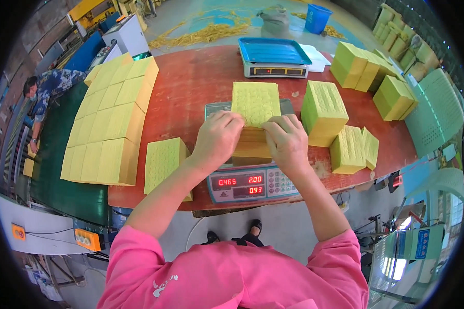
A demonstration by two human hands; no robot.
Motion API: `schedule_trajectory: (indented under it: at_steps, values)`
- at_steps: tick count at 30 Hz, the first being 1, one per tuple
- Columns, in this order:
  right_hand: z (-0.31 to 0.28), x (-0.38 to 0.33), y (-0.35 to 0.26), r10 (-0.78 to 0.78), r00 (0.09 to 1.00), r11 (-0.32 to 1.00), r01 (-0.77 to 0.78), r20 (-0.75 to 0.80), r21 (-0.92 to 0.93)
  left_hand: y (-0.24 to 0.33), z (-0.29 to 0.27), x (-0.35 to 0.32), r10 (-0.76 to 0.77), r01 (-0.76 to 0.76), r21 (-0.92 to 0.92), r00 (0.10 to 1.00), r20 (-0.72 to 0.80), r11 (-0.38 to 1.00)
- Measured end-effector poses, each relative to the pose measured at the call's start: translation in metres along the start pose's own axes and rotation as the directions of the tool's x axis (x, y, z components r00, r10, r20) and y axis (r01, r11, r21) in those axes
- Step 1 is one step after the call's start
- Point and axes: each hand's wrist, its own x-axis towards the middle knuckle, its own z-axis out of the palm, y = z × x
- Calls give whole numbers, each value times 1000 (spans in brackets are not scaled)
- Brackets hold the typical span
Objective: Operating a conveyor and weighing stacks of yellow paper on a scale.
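A thick stack of yellow-green embossed paper sheets (pixel 255 103) rests on a digital scale (pixel 247 183) with a red lit display at the table's near edge. My left hand (pixel 217 140) grips the stack's near left corner. My right hand (pixel 286 141) presses on its near right corner, fingers curled over the top sheets. Both pink-sleeved forearms come up from the lower edge.
More yellow-green stacks lie on the red table (pixel 191 82): a large tiled block (pixel 111 121) at left, one stack (pixel 165 160) by my left arm, several (pixel 325 110) at right. A second scale with a blue tray (pixel 273 56) stands behind. A person (pixel 46 92) works far left.
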Motion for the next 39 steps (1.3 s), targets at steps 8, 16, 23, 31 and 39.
schedule_trajectory:
  at_steps: [8,16,23,31,39]
  values:
    - [4,-15,-5,13,998,1000,-13,-58,-3,2,8,-5,150,-140,169,988,-47,976]
    - [10,-52,-32,152,988,988,-152,37,-16,9,2,-23,73,-71,63,997,-32,995]
    - [6,-52,-37,197,977,978,-190,86,-84,17,10,43,-127,122,35,952,278,992]
    - [-1,-61,-40,196,976,979,-190,92,-73,9,49,25,-40,21,110,984,172,994]
    - [-10,49,20,101,994,977,-93,-32,193,13,41,21,-21,-40,205,958,286,978]
